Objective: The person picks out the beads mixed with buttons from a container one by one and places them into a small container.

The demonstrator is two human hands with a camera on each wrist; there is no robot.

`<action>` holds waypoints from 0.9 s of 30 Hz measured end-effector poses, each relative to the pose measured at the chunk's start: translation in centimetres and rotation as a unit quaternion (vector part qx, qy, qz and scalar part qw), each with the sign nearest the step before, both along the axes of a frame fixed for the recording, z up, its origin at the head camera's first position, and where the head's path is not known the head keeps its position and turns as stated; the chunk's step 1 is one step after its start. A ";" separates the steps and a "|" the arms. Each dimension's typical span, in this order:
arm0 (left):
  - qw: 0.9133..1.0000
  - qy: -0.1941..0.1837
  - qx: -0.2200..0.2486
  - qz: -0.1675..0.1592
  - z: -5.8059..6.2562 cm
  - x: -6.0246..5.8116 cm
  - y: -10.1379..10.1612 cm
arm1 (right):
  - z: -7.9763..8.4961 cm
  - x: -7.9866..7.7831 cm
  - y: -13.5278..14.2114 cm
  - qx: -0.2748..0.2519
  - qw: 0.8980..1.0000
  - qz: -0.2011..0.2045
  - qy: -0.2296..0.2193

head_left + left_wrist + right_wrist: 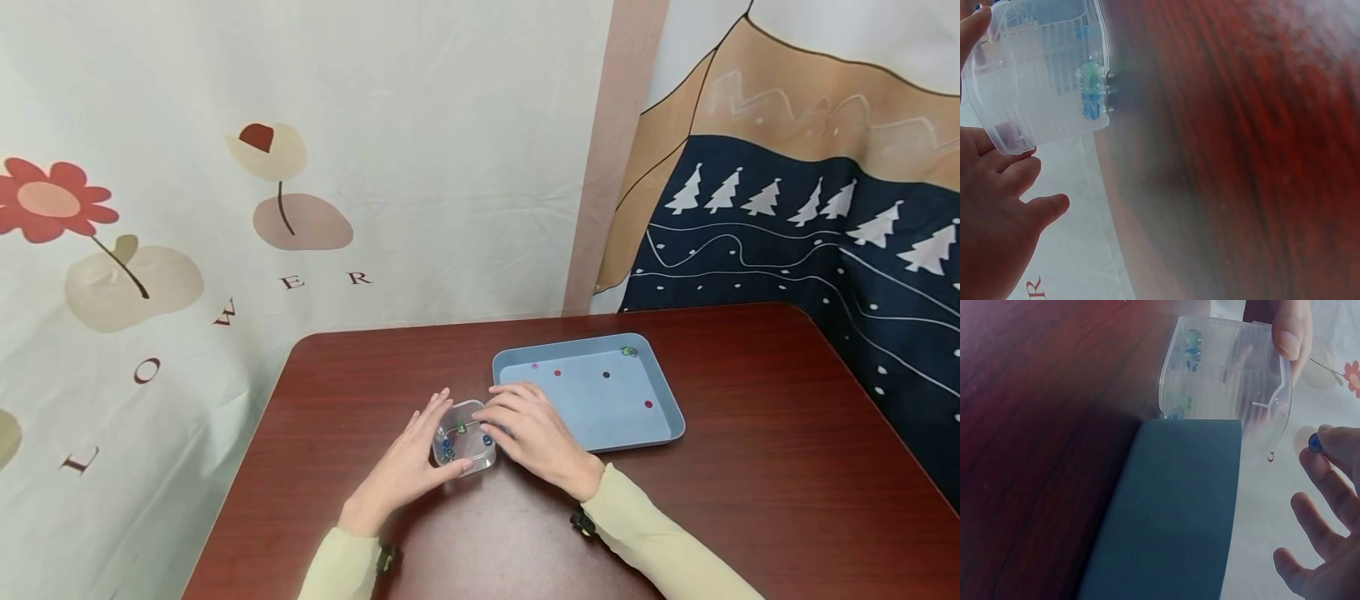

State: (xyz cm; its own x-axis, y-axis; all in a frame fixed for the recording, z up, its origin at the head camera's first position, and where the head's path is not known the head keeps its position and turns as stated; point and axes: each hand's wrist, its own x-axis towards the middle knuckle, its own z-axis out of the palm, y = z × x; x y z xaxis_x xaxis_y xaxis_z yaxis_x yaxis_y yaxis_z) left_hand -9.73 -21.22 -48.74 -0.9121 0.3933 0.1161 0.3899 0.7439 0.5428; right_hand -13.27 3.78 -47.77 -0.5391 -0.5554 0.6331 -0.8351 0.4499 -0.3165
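A small clear plastic box [480, 462] stands on the table beside the tray. Its rim is gripped by my left hand [408, 467], with the thumb on the near side and the fingers along the far left side. Inside lie several blue and green marbles [1193, 347], low against the bottom in both wrist views. My right hand [536, 437] is over the box's right edge. Between its thumb and index finger it pinches a blue marble [1315, 444], while the other fingers are spread apart.
To the right of the box lies a shallow blue tray [622, 417]. Green marbles [628, 352] sit in its far right corner. Small dots of pink, red [648, 404] and black show on its floor. A printed cloth [450, 167] hangs behind the brown table [750, 467].
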 end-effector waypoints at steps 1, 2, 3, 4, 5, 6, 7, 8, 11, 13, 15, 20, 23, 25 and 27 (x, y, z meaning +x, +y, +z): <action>1.000 0.000 0.001 0.000 0.0 0.0 0.0 | -0.1 -0.1 -0.1 0.002 1.000 0.000 0.000; 1.000 0.000 0.000 0.000 0.0 0.0 0.0 | -0.1 -0.1 -0.1 0.004 1.000 0.000 0.001; 1.000 -0.001 0.000 0.000 0.0 0.0 0.0 | -0.2 -0.2 -0.2 0.007 1.000 0.000 0.003; 1.000 0.000 0.000 0.000 0.0 -0.1 0.0 | -0.2 -0.3 -0.2 0.011 1.000 0.000 0.005; 1.000 0.000 0.000 0.000 0.0 -0.1 0.0 | -0.2 -0.3 -0.3 0.014 1.000 -0.001 0.007; 1.000 -0.001 0.000 0.000 0.0 -0.1 0.0 | -0.3 -0.4 -0.3 0.017 1.000 -0.001 0.009; 1.000 -0.001 0.000 0.000 0.0 -0.1 0.0 | -0.3 -0.4 -0.4 0.020 1.000 -0.001 0.010; 1.000 -0.001 0.000 0.000 -0.1 -0.1 0.0 | -0.3 -0.5 -0.5 0.022 1.000 0.000 0.009; 1.000 -0.002 0.000 0.000 -0.1 -0.1 -0.1 | -0.4 -0.6 -0.7 0.032 0.999 0.001 0.005; 1.000 -0.002 0.000 0.000 -0.1 -0.1 -0.1 | -0.5 -0.7 -0.9 0.035 0.999 0.003 0.005; 1.000 -0.002 0.000 0.000 -0.1 -0.1 0.0 | -0.6 -0.8 -1.0 0.037 0.999 0.003 0.007; 1.000 -0.003 0.001 -0.001 -0.1 -0.1 0.0 | -0.8 -0.9 -1.1 0.043 0.999 -0.001 0.003; 1.000 0.001 0.002 -0.003 -0.1 -0.2 0.0 | -0.8 -0.9 -1.0 0.049 0.999 -0.005 -0.004; 1.000 0.003 0.002 -0.003 -0.1 -0.1 0.0 | -0.8 -0.9 -0.8 0.051 0.999 -0.007 -0.009; 1.000 0.006 0.002 -0.003 -0.1 -0.1 0.0 | -0.7 -0.8 -0.4 0.046 0.999 -0.008 -0.016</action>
